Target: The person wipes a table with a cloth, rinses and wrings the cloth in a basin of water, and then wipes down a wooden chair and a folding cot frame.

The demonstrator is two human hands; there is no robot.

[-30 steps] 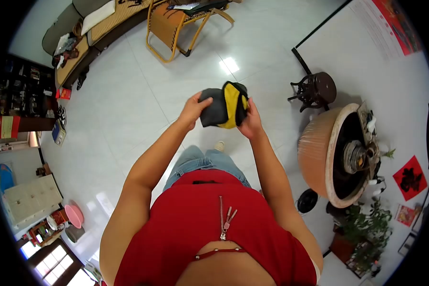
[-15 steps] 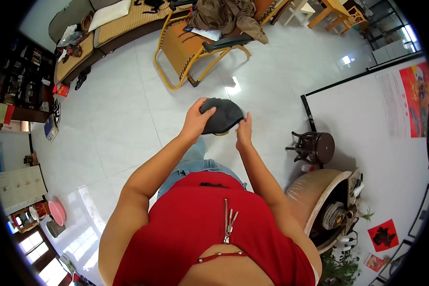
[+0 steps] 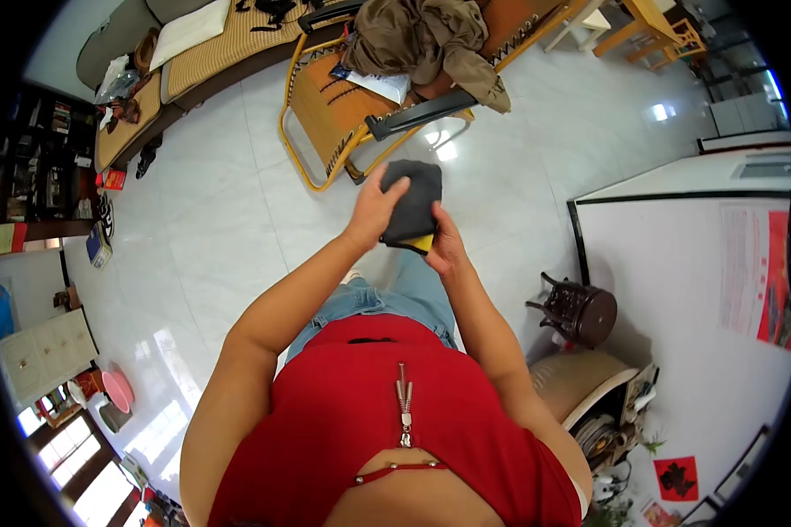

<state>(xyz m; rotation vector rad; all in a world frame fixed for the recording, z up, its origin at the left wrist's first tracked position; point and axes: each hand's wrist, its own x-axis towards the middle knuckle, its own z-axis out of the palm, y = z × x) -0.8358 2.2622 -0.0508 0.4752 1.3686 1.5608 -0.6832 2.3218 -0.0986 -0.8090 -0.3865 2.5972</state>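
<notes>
A folded dark grey cloth (image 3: 416, 204) with a bit of yellow at its lower edge is held out in front of my body. My left hand (image 3: 376, 208) grips its left side, thumb lying on top. At the lower right edge, my right hand (image 3: 446, 241) pinches it, with the fingers partly hidden behind the cloth. The cloth hangs over the tiled floor, above my jeans.
A reclining chair (image 3: 325, 119) bearing brown clothing (image 3: 413, 39) stands ahead. The sofa (image 3: 193, 70) is at the upper left. On the right are a dark wooden stool (image 3: 593, 314), a large clay pot (image 3: 571, 382) and a white wall (image 3: 668, 263).
The cloth has gone from showing a wide yellow side to being folded into a smaller grey bundle. My right hand, apart from it half a second ago, holds it again. The view has shifted towards the chair.
</notes>
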